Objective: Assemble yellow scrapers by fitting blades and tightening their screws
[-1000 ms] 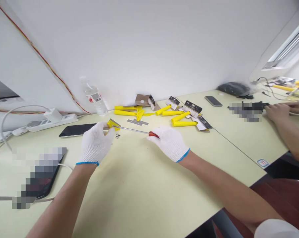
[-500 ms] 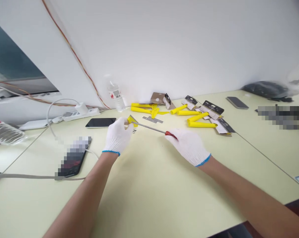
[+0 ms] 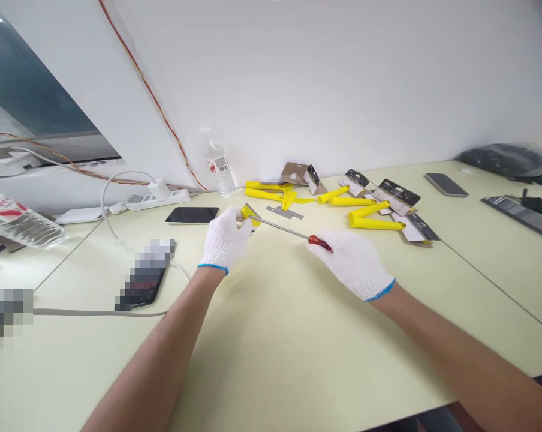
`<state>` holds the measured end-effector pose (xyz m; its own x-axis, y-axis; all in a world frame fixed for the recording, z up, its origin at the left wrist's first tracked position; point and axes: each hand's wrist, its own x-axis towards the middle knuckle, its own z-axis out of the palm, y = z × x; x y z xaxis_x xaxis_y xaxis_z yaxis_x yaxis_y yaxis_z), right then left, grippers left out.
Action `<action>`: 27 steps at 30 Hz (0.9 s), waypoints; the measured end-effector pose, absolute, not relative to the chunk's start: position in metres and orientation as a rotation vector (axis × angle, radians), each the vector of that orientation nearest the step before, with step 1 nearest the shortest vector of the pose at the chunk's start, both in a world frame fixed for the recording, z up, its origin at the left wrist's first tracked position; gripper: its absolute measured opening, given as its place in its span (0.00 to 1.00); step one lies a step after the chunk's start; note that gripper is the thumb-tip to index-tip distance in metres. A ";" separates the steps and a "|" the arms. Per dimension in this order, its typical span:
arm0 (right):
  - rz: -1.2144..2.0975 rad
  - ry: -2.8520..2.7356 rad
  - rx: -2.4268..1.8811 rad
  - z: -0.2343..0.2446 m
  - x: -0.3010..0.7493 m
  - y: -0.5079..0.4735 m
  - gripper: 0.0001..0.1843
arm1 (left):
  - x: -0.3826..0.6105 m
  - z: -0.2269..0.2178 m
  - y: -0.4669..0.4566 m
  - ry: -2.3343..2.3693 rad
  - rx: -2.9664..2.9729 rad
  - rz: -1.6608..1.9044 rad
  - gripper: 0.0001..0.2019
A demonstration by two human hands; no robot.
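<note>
Left hand (image 3: 225, 242) gripping yellow scraper (image 3: 249, 213), right hand (image 3: 352, 263) clasping red-handled screwdriver (image 3: 293, 231), tip at the scraper, above pale table (image 3: 275, 336)

One screwdriver (image 3: 281, 228), one yellow scraper head (image 3: 248, 212), one water bottle (image 3: 217, 165), three phones (image 3: 192, 215), four cardboard packs (image 3: 399, 195).

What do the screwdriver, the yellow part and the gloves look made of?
Screwdriver: thin grey shaft with a dull sheen, likely steel; glossy red handle, probably plastic. Yellow part: uniform bright colour, matte, probably moulded plastic. Gloves on left hand and right hand: white knit, cotton-like, with blue cuff trim.
</note>
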<state>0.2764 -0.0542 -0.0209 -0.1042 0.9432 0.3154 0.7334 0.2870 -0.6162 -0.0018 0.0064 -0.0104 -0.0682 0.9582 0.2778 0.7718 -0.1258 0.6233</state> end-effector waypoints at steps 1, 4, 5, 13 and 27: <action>0.485 -1.901 -1.535 -0.018 0.276 -0.055 0.20 | -0.001 -0.011 0.006 1.873 1.939 0.984 0.10; 0.911 -1.958 -1.611 -0.009 0.280 -0.056 0.25 | 0.000 -0.011 0.006 1.872 1.958 0.979 0.11; 1.041 -1.973 -1.623 -0.007 0.282 -0.056 0.26 | 0.000 -0.012 0.006 1.873 1.960 0.981 0.11; 0.317 -2.003 -1.711 -0.024 0.274 -0.055 0.18 | -0.004 -0.019 0.011 1.910 1.980 0.994 0.12; 0.948 -1.770 -1.712 -0.013 0.281 -0.052 0.21 | 0.004 -0.007 0.005 1.862 1.937 1.068 0.10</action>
<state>0.2806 -0.0518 -0.0128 -0.0865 0.9897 -0.1140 0.6434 -0.0319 -0.7649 0.0037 0.0050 -0.0075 -0.0853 0.9410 0.3276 0.7576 -0.1523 0.6347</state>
